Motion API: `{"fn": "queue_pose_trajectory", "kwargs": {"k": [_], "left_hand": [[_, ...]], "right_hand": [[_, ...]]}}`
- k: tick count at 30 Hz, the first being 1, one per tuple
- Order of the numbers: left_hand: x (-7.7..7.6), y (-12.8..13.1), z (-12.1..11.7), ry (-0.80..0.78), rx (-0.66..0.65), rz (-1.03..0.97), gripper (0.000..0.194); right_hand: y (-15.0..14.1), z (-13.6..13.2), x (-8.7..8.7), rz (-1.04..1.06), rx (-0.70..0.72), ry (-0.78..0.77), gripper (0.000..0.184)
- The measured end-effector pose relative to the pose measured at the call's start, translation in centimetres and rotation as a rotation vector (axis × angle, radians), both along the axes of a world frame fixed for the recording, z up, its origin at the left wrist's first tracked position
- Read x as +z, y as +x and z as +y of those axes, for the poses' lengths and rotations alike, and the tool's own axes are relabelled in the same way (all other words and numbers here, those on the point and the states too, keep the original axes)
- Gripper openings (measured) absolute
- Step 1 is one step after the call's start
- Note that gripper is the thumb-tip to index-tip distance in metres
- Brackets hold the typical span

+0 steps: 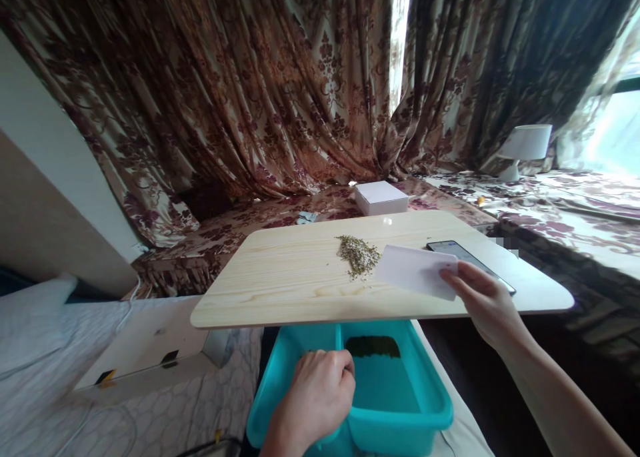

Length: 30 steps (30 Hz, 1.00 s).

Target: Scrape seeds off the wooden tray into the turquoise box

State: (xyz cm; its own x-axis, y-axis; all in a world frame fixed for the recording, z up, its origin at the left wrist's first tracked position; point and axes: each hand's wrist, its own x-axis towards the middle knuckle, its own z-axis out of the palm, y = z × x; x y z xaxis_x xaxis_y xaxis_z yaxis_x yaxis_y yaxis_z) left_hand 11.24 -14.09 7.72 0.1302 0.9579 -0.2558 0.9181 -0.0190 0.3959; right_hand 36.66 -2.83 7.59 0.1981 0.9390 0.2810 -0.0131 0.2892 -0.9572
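My right hand (487, 297) pinches a white sheet of stiff paper (417, 269) by its right end, thumb on top. The sheet's left edge is just right of a small heap of greenish-brown seeds or grains (358, 255) on the light wooden tabletop (280, 270). Below the table's near edge, my left hand (320, 390) is closed over the left compartment of a turquoise divided bin (390, 413), near its divider. Its fingertips are hidden, so what they hold cannot be made out. Dark green grains (373, 346) lie at the far end of the bin's right compartment.
A phone (470, 265) lies on the table's right side, partly behind my right hand. Beyond the table sit a white box (381, 198) and a lamp (527, 143). A large white carton (150, 350) rests on the bed at left. Patterned curtains (250, 77) hang behind.
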Motion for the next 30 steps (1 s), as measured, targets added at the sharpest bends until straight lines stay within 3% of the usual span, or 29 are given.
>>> {"fn": "queue_pose_trajectory", "kwargs": {"k": [7, 24, 30], "left_hand": [[-0.1, -0.2, -0.1, 0.005, 0.011, 0.005, 0.030], [-0.1, -0.1, 0.0, -0.007, 0.022, 0.010, 0.030], [-0.2, -0.1, 0.0, -0.003, 0.020, 0.000, 0.030]], "right_hand": [[-0.6, 1.7, -1.0, -0.063, -0.041, 0.051, 0.034], [-2.2, 3.0, -1.4, -0.179, 0.087, 0.083, 0.038], [-2.4, 3.9, -1.5, -0.164, 0.033, 0.125, 0.037]]}}
